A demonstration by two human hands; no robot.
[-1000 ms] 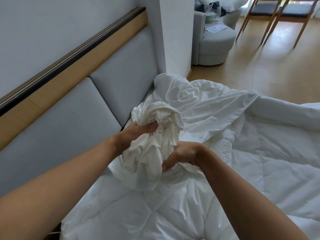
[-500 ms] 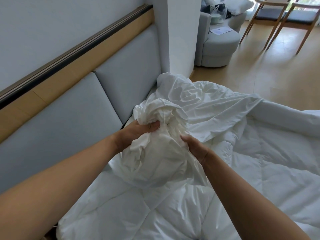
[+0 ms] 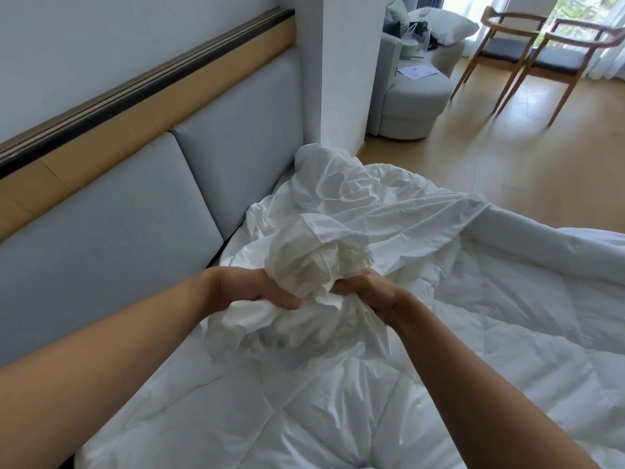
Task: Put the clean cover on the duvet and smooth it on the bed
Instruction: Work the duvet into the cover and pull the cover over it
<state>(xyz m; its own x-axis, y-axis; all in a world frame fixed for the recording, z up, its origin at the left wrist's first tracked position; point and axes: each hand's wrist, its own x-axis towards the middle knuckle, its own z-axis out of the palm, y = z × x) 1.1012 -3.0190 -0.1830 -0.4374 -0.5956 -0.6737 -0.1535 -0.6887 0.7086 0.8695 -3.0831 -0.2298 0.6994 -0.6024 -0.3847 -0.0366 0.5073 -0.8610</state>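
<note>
A white quilted duvet [image 3: 507,333] lies spread over the bed below me. The thin white cover [image 3: 355,204] lies crumpled across its far part, and a thick bunch of that cover [image 3: 314,258] is gathered up in front of me. My left hand [image 3: 247,289] grips the bunch from the left, fingers curled into the fabric. From the right, my right hand [image 3: 368,292] grips the same bunch, close to the left hand. What the gathered fabric wraps is hidden.
A grey padded headboard [image 3: 135,214] with a wooden rail runs along the left. A white wall column [image 3: 348,79] stands past the bed's corner. A grey armchair [image 3: 412,89] with items and two wooden chairs [image 3: 541,55] stand on the wooden floor [image 3: 507,157] beyond.
My right hand has slid up the bunch until it sits level with my left hand. Both hands have pulled the gathered cover together and lower. The view has tilted slightly.
</note>
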